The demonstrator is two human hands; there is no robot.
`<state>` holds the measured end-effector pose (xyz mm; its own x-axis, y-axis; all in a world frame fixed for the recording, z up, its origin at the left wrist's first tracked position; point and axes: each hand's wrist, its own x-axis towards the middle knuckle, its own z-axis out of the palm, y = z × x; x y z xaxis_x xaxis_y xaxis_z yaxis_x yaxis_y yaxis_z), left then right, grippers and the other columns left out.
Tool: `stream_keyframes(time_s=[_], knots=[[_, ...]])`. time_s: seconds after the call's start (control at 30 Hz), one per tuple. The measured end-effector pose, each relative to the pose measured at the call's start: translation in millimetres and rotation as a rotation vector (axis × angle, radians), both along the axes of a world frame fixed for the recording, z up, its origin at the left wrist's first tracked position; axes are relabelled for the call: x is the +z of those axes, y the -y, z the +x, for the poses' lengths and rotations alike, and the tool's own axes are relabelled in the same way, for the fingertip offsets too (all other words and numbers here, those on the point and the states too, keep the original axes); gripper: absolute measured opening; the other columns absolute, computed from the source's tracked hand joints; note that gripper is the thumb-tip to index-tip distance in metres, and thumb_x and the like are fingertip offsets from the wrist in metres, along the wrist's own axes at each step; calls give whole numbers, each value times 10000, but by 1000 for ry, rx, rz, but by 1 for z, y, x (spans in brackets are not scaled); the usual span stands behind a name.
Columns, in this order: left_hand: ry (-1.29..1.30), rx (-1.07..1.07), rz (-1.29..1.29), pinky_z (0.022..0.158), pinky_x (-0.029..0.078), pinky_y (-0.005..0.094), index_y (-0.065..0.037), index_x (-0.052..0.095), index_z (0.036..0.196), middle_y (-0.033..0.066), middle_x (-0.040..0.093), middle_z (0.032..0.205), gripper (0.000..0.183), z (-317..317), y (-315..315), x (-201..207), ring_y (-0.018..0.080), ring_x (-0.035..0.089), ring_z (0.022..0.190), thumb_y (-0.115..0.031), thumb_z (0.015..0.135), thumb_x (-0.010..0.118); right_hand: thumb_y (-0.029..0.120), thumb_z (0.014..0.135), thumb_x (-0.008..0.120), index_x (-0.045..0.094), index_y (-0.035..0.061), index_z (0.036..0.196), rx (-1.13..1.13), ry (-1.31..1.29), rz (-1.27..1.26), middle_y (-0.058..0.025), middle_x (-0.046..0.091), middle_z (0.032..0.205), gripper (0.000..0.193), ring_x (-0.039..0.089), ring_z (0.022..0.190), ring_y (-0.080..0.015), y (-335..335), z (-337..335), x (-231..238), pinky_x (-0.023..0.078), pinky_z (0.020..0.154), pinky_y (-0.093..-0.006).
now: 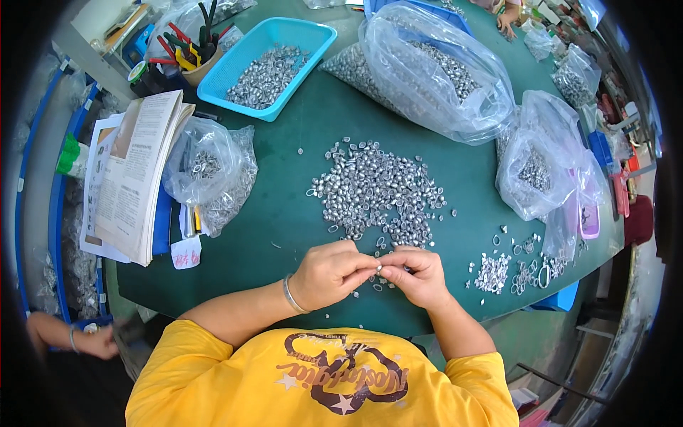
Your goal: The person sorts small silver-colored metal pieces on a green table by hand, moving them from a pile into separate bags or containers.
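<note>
My left hand (333,269) and my right hand (418,275) meet at the near side of the green table (277,185). Between their pinched fingertips is a small silvery metal piece (379,268), mostly covered by the fingers, so its exact kind is hidden. Just beyond my hands spreads a loose pile of small rounded metal pieces (377,188), grey and shiny. A few ring-like bits (378,287) lie on the table below my fingers.
A blue basket (324,35) of metal pieces stands far left, near pliers (186,53). Filled plastic bags (491,117) sit far right and left. Papers (135,178) lean at left. Small parts (492,274) lie at right. Other people's hands show lower left (96,343) and far right (507,21).
</note>
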<state>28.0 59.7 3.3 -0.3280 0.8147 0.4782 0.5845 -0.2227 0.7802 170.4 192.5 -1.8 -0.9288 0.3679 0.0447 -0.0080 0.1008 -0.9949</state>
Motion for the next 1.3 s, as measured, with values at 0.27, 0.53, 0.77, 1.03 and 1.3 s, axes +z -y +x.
stream_keyframes(time_s=[0.27, 0.53, 0.77, 1.03, 1.3], knots=[[-125, -46, 90, 440, 413, 277, -56, 647, 824, 54, 530, 608, 208, -11, 1, 4, 183, 521, 486, 12, 644, 727, 50, 819, 631, 667, 2, 954, 0, 82, -284, 13, 611, 706, 147, 499, 601, -41, 4, -2, -2, 394, 527, -179], [-423, 760, 176, 494, 404, 271, -54, 637, 814, 47, 528, 615, 83, -146, -31, 52, 171, 486, 510, -65, 740, 673, 112, 888, 549, 633, -11, 960, -148, 243, -489, 68, 434, 573, 165, 322, 462, -21, 0, -7, 11, 229, 412, -192], [-69, 507, -108, 499, 392, 244, -45, 650, 898, 19, 505, 598, 137, -139, -15, 25, 94, 469, 522, -76, 764, 649, 111, 817, 591, 545, 26, 1050, -395, 428, 840, -162, 608, 713, 253, 604, 600, -306, -18, 7, 0, 473, 521, -375], [-234, 100, -306, 599, 479, 343, -61, 613, 849, 91, 595, 753, 115, -69, -5, -28, 255, 592, 661, -126, 761, 647, 82, 793, 603, 554, 57, 1026, -51, 276, 915, -134, 631, 780, 240, 620, 649, -293, 11, -9, -11, 497, 556, -355], [-125, 26, -370, 593, 476, 326, -55, 626, 816, 94, 596, 738, 82, -66, 6, -18, 251, 593, 654, -111, 759, 647, 102, 765, 620, 630, 80, 885, -24, 29, 1032, -78, 558, 639, 123, 579, 540, -257, -10, -42, -9, 466, 470, -351]])
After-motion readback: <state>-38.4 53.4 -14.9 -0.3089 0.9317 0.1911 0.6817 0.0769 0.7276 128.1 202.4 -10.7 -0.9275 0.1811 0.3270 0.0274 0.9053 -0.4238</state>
